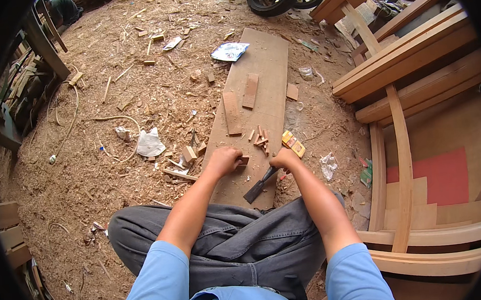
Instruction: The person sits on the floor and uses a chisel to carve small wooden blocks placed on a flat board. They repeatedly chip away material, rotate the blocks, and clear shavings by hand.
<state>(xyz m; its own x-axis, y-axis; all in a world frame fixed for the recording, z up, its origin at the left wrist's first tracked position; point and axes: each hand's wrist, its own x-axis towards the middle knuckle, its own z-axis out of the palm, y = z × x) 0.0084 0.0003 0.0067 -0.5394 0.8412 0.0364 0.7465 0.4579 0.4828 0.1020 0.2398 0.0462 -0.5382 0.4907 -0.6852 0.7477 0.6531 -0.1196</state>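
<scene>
From here I can't see all of the block [244, 161]: the left hand [225, 161] covers part of it. The right hand [286, 158] hides part of the chisel [258, 190] from me. Legs [246, 236] cover the near end of the board [269, 73]. The top edge cuts off the wheels [271, 9], the right edge crops the frames [407, 55], and I can't identify the dark shape [64, 10] at upper left.

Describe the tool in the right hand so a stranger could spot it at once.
Find the long brown board lying on the shavings-covered ground. Near its closest end, the right hand grips a tool slanting back and leftward. Its dark, broad, flat blade sets it apart from the small reddish wood pieces beyond it.
</scene>
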